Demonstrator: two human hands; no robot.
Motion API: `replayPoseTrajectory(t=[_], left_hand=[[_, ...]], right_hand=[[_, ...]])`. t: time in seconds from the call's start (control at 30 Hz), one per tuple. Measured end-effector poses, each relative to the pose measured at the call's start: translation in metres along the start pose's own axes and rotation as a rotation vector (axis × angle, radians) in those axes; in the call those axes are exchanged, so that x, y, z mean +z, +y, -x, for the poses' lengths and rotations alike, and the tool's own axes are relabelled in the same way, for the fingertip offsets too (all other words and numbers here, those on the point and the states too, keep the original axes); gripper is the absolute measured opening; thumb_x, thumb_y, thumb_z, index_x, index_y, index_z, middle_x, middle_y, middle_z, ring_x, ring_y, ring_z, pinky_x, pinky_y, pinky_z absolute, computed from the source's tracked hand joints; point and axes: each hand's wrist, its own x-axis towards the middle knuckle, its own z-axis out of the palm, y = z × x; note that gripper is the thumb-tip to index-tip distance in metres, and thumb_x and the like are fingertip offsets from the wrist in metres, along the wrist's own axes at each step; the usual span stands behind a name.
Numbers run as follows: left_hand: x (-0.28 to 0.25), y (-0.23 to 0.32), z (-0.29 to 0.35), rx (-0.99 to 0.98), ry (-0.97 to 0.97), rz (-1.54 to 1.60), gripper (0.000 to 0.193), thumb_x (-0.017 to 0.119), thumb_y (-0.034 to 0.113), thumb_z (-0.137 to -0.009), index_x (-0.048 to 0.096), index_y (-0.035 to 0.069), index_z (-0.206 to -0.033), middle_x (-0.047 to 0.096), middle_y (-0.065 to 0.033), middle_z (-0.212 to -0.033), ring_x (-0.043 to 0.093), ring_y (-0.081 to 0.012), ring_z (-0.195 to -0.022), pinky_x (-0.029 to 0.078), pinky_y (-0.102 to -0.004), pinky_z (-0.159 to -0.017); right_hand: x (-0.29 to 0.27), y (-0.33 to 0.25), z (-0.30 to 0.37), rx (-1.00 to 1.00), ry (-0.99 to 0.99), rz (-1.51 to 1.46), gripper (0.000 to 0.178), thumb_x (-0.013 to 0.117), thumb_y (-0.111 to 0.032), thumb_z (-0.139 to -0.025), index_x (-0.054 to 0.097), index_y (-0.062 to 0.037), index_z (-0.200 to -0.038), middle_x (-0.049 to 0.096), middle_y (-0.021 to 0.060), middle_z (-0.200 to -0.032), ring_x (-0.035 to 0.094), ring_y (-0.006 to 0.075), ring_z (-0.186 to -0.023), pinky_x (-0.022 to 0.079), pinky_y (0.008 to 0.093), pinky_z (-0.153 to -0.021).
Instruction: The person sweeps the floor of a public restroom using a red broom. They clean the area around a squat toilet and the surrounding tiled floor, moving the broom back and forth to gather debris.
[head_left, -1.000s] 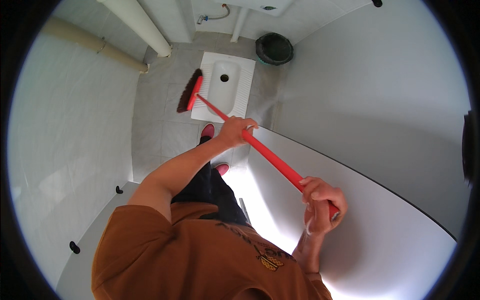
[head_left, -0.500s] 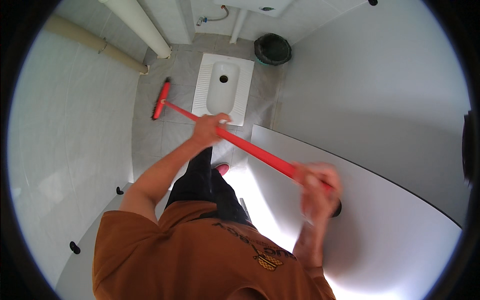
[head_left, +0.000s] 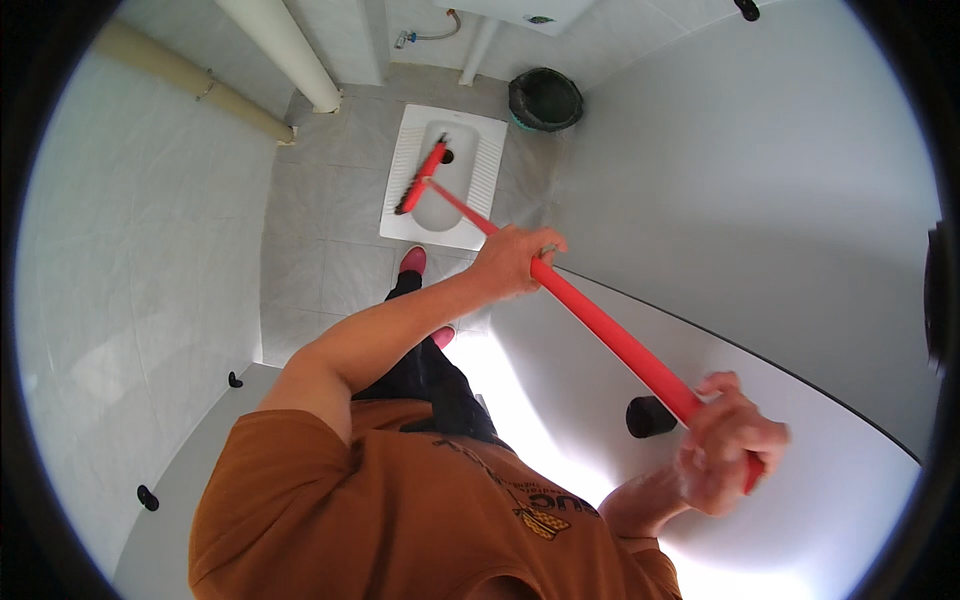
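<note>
A red long-handled floor brush (head_left: 612,332) runs diagonally across the view, with both my hands on it. My left hand (head_left: 513,262) is closed around the middle of its handle. Near the top end of the handle my right hand (head_left: 733,447) is wrapped round it, slightly blurred. The red brush head (head_left: 422,178) with dark bristles is over the left part of the white squat toilet (head_left: 484,188), beside the dark drain hole. Whether the bristles touch the toilet's surface I cannot tell.
A black-lined waste bin (head_left: 545,100) stands at the toilet's far right. Pale pipes (head_left: 283,52) rise at the far left. A grey partition door (head_left: 600,395) with a black knob (head_left: 650,417) is close to my right arm. My red shoes (head_left: 413,260) are on grey floor tiles (head_left: 295,240).
The brush head has moved right, from the floor tiles left of the toilet to over it. Both hands have shifted right with the handle. One foot has come into view near the toilet.
</note>
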Motion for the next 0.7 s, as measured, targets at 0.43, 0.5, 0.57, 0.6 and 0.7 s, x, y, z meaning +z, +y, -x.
replayPoseTrajectory(t=[0.43, 0.5, 0.57, 0.6, 0.7], left_hand=[[0.014, -0.075, 0.062, -0.028, 0.241, 0.007, 0.027, 0.072, 0.006, -0.071, 0.065, 0.012, -0.096, 0.054, -0.0001, -0.060, 0.056, -0.0159, -0.055, 0.044, -0.0290, -0.055], [0.015, -0.049, 0.024, -0.038, 0.157, 0.152, 0.028, 0.071, 0.006, -0.071, 0.064, 0.013, -0.097, 0.053, 0.0009, -0.059, 0.056, -0.0156, -0.056, 0.043, -0.0293, -0.057], [0.020, -0.035, -0.008, -0.001, 0.170, 0.154, 0.026, 0.069, 0.006, -0.073, 0.064, 0.013, -0.098, 0.053, 0.0002, -0.060, 0.056, -0.0169, -0.057, 0.043, -0.0301, -0.058], [0.022, -0.031, -0.020, 0.016, 0.176, 0.157, 0.025, 0.068, 0.006, -0.074, 0.063, 0.013, -0.098, 0.053, -0.0002, -0.060, 0.056, -0.0176, -0.057, 0.043, -0.0305, -0.058], [0.030, -0.024, -0.050, 0.072, 0.152, 0.134, 0.021, 0.066, 0.006, -0.079, 0.063, 0.012, -0.098, 0.054, -0.0016, -0.062, 0.056, -0.0198, -0.059, 0.043, -0.0322, -0.062]], right_hand=[[0.039, 0.037, -0.002, 0.370, -0.019, -0.071, 0.010, 0.057, 0.004, -0.068, 0.066, 0.0011, -0.072, 0.057, 0.0092, -0.058, 0.049, 0.0175, -0.049, 0.052, 0.0406, -0.068], [0.038, 0.026, -0.016, 0.247, -0.022, -0.038, 0.007, 0.060, 0.002, -0.065, 0.065, -0.0008, -0.069, 0.055, 0.0085, -0.054, 0.050, 0.0183, -0.048, 0.052, 0.0402, -0.067], [0.031, 0.022, -0.026, 0.128, -0.160, 0.029, 0.013, 0.054, 0.002, -0.067, 0.062, -0.0036, -0.076, 0.052, 0.0067, -0.052, 0.050, 0.0185, -0.047, 0.051, 0.0416, -0.067], [0.020, 0.021, -0.033, 0.058, -0.254, 0.019, 0.020, 0.048, 0.004, -0.070, 0.060, -0.0034, -0.083, 0.052, 0.0064, -0.054, 0.049, 0.0178, -0.047, 0.050, 0.0432, -0.069], [0.013, 0.023, -0.040, 0.000, -0.284, 0.045, 0.029, 0.041, 0.008, -0.073, 0.059, -0.0026, -0.093, 0.053, 0.0065, -0.057, 0.049, 0.0168, -0.047, 0.050, 0.0450, -0.074]])
